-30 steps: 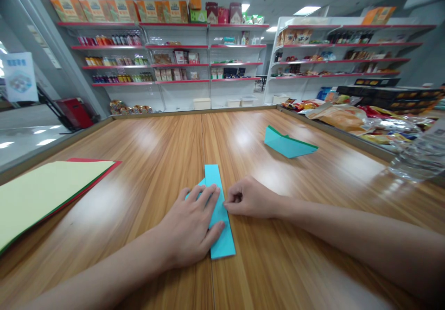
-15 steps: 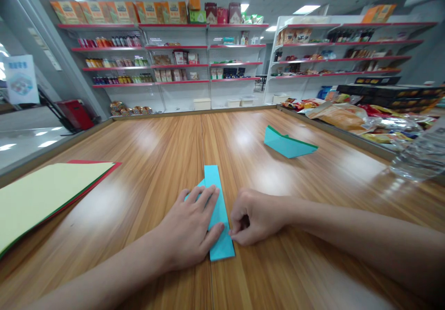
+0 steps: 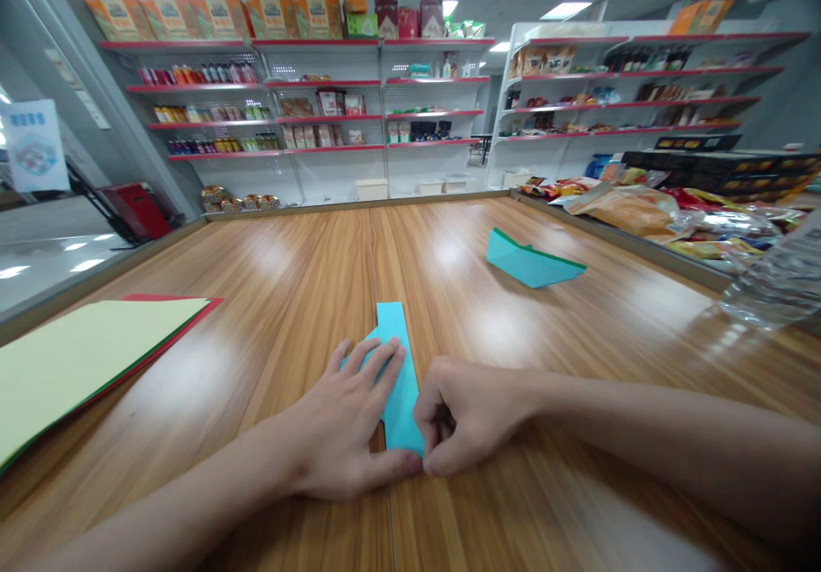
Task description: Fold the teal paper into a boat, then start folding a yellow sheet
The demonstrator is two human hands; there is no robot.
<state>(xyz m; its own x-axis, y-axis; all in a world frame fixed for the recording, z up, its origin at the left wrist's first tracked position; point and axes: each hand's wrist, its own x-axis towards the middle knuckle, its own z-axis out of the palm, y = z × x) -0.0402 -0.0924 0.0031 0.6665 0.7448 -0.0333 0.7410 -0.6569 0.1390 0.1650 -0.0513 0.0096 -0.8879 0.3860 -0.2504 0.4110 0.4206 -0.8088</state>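
A strip of folded blue paper [image 3: 398, 384] lies on the wooden table, with a slanted flap of the same blue showing along its left side. My left hand [image 3: 350, 422] rests flat on it, fingers spread, the thumb stretched across the strip's near end. Curled like a fist, my right hand [image 3: 465, 418] touches the strip's right edge near its lower corner, beside my left thumb tip. An open hollow shows inside its bent fingers. Farther back to the right stands a folded paper boat [image 3: 532, 266], blue with a green rim.
Sheets of pale yellow paper [image 3: 90, 350], with green and red ones beneath, lie at the left. A clear plastic bottle [image 3: 770, 286] is at the right edge. Packaged snacks [image 3: 641, 209] lie beyond the table's right rim. Stocked shelves [image 3: 321, 85] stand behind.
My right hand has slid down along the strip's right edge toward me. My left thumb has moved down to the strip's near end; the other left fingers stay in place.
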